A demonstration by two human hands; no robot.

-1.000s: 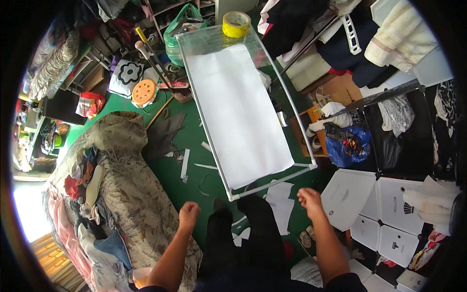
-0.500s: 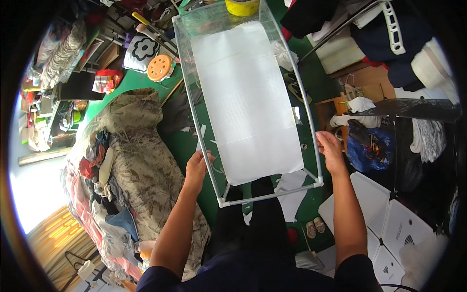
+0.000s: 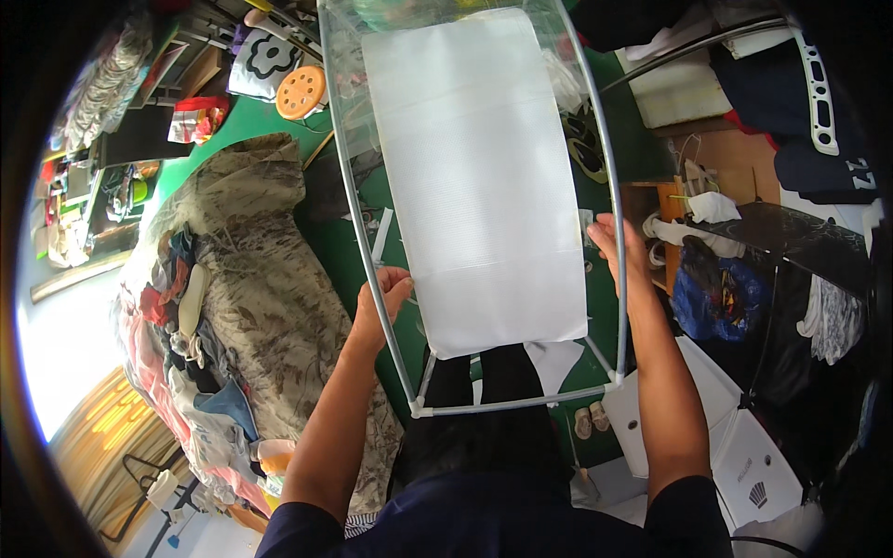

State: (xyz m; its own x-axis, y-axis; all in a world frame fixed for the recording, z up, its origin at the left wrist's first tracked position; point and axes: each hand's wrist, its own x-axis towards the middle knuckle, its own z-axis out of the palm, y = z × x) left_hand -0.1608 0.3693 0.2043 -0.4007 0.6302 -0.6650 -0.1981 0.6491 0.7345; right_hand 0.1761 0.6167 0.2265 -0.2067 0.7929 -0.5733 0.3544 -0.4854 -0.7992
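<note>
White-tubed clear plastic frame box (image 3: 484,186), a white corrugated sheet (image 3: 479,177) inside, hung above the green floor (image 3: 349,246). Our left hand (image 3: 377,307) gripped one rail, our right hand (image 3: 619,246) the other; mid-carry, we judged, needing level hands.

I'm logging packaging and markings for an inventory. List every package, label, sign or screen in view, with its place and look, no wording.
Red and white packet: upper left on the green surface, crumpled, glossy.
Blue plastic bag: right of the right hand, bulging, some print on it.
White panel with a small dark emblem: lower right on the floor, flat and rectangular.
Dark garment with pale printed figures: far right, hanging.
No screens or signs visible.
</note>
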